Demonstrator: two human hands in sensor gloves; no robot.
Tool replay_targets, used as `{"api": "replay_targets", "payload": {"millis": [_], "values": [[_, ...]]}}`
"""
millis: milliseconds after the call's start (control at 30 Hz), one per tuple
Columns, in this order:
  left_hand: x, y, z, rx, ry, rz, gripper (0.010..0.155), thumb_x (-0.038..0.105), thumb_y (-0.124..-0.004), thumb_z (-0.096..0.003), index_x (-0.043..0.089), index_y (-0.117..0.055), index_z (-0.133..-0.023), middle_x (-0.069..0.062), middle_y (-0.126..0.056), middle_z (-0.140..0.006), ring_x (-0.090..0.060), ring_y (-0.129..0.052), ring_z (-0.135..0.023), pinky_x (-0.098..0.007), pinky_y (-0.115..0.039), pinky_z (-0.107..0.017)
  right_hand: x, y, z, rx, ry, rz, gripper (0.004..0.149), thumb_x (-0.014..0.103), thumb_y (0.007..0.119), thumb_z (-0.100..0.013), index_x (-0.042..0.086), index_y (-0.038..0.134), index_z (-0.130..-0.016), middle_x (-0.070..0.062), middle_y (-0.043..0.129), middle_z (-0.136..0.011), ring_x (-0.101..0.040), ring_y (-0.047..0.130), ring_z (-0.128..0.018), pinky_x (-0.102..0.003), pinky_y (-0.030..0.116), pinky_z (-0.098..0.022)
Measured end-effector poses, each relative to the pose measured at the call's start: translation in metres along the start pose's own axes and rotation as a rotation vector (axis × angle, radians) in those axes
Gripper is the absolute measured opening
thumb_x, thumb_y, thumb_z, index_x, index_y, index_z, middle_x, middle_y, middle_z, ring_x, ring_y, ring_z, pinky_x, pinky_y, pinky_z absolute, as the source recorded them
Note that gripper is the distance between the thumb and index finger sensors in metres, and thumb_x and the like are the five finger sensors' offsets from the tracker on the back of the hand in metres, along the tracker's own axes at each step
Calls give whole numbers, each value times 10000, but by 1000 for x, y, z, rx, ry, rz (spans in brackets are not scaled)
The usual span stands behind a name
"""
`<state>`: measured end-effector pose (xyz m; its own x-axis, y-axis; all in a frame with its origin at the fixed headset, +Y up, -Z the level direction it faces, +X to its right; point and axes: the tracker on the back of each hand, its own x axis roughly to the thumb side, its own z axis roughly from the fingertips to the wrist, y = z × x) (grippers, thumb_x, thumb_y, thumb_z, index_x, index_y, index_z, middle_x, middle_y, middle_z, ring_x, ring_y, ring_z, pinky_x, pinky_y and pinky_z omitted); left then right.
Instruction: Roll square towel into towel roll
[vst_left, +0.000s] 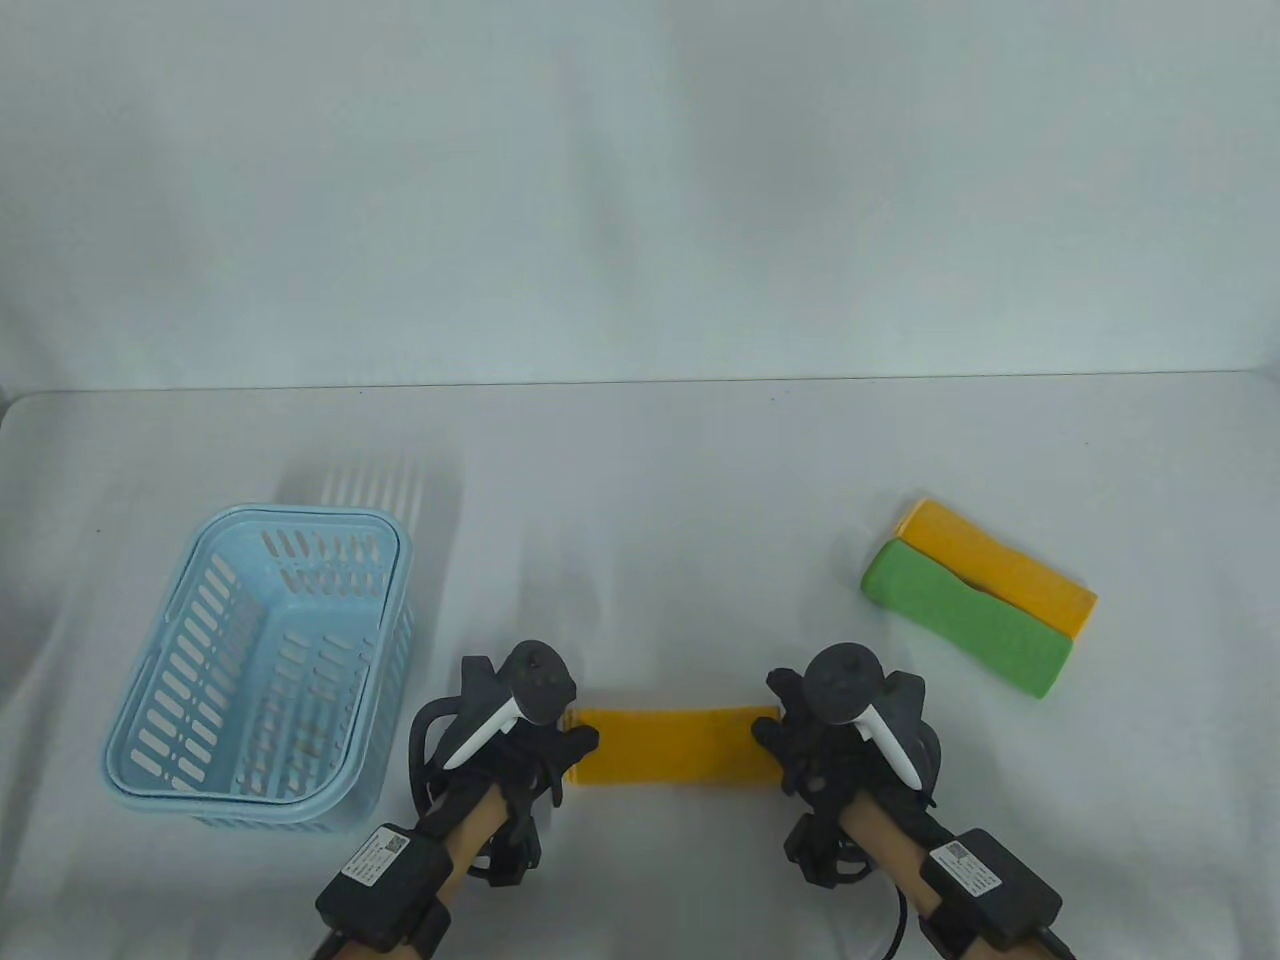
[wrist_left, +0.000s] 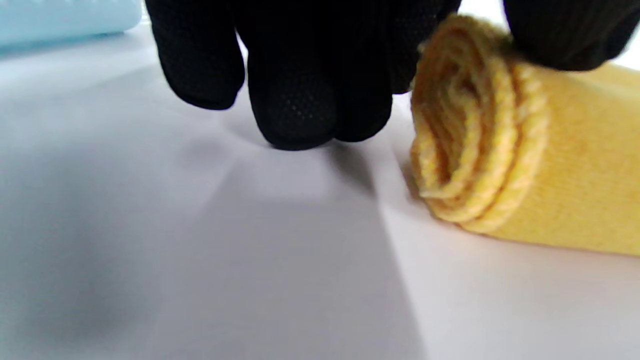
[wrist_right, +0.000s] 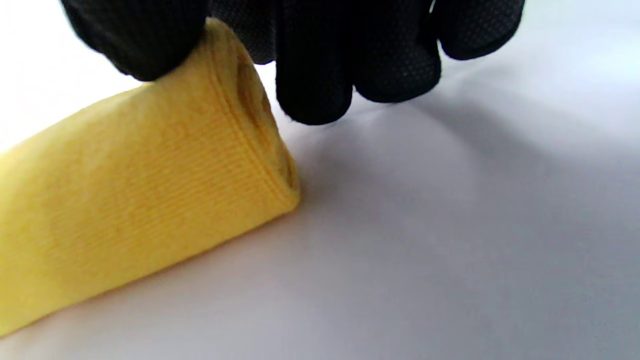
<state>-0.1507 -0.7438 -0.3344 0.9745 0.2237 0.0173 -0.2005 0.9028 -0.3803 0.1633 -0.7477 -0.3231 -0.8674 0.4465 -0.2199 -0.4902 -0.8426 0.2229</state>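
A yellow towel (vst_left: 672, 745) lies rolled into a short roll near the table's front edge, between my two hands. My left hand (vst_left: 570, 750) holds its left end. In the left wrist view the thumb presses on top of the roll (wrist_left: 500, 150), whose spiral end shows, and the other fingers (wrist_left: 300, 100) touch the table beside it. My right hand (vst_left: 770, 745) holds the right end. In the right wrist view the thumb rests on top of the roll (wrist_right: 150, 200) and the other fingers (wrist_right: 315, 75) hang just behind that end.
A light blue slotted basket (vst_left: 300, 512) stands at the left, close to my left hand, and shows at the top left of the left wrist view (wrist_left: 65, 20). A green towel roll (vst_left: 965, 617) and a yellow one (vst_left: 1000, 565) lie side by side at the right.
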Motion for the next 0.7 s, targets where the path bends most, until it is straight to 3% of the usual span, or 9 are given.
{"api": "replay_targets", "payload": {"millis": [200, 533, 600, 700], "values": [[1, 6, 4, 49, -10, -13, 794, 619, -719, -344, 296, -561, -1052, 24, -737, -1022, -259, -857, -887, -521, -697, -691, 0, -9, 1, -17, -12, -21, 732, 580, 769, -296, 345, 562, -957, 25, 780, -919, -304, 754, -867, -554, 631, -642], [11, 17, 16, 136, -57, -40, 815, 639, -711, -338, 300, -543, -1060, 12, -696, -1062, -290, -815, -938, -536, -680, -703, 7, -14, 8, -58, -53, 16, 761, 590, 771, -291, 360, 517, -970, 29, 682, -994, -323, 653, -954, -574, 572, -681], [13, 21, 20, 160, -67, -45, 818, 642, -709, -338, 298, -543, -1062, 10, -692, -1066, -293, -814, -940, -538, -679, -704, 10, -13, 10, -59, -78, 22, 758, 585, 768, -294, 359, 513, -971, 27, 671, -1001, -327, 642, -963, -579, 563, -686], [16, 29, 27, 212, -82, -43, 816, 641, -709, -339, 300, -544, -1061, 12, -690, -1067, -291, -812, -942, -538, -678, -704, 18, -8, 16, -9, -219, -3, 758, 559, 730, -318, 367, 416, -981, 34, 538, -1054, -321, 513, -1018, -593, 472, -722]]}}
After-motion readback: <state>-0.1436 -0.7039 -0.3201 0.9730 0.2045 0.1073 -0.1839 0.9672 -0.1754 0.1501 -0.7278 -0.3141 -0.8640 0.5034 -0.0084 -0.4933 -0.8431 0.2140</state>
